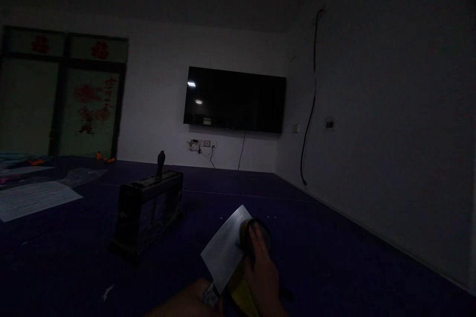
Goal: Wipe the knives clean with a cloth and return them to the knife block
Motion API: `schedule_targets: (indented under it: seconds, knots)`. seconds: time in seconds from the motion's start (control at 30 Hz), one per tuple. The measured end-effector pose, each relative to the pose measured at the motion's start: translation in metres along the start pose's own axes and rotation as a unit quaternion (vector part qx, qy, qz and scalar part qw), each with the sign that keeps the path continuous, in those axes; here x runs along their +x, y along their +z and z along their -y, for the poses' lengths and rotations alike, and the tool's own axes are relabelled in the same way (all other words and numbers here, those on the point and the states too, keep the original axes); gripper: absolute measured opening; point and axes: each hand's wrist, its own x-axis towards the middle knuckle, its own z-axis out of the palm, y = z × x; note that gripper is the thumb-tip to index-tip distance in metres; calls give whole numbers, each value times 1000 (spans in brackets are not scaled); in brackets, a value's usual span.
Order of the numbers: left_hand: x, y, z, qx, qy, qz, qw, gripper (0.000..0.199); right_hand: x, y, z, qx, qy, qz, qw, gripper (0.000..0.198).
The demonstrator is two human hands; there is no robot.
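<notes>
My left hand [193, 299], low in the view and partly cut off by the bottom edge, is closed round the handle of a cleaver [225, 250]. The broad pale blade tilts up and to the right. On the blade's right side, my right hand [261, 270] grips a round dark thing with a yellowish edge [245, 237], its fingers lying over the top. The round thing touches or overlaps the blade; its kind is too dark to make out. A yellow thing [243, 292] shows beneath the blade, between my hands.
A black box-like frame with an upright knob [148, 208] stands on the dark blue table [316, 257], left of the cleaver. Printed paper [37, 199] and clear plastic [84, 176] lie further left. Small orange things [98, 155] sit at the far edge. A television [235, 100] hangs on the wall.
</notes>
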Motion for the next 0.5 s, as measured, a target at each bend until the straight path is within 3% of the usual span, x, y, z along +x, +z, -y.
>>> schedule_targets:
  seconds: [0.5]
  knots:
    - [-5, 8, 2, 35, 34, -41, 998, 5, 0, -6, -3, 22, -29, 8, 999, 79]
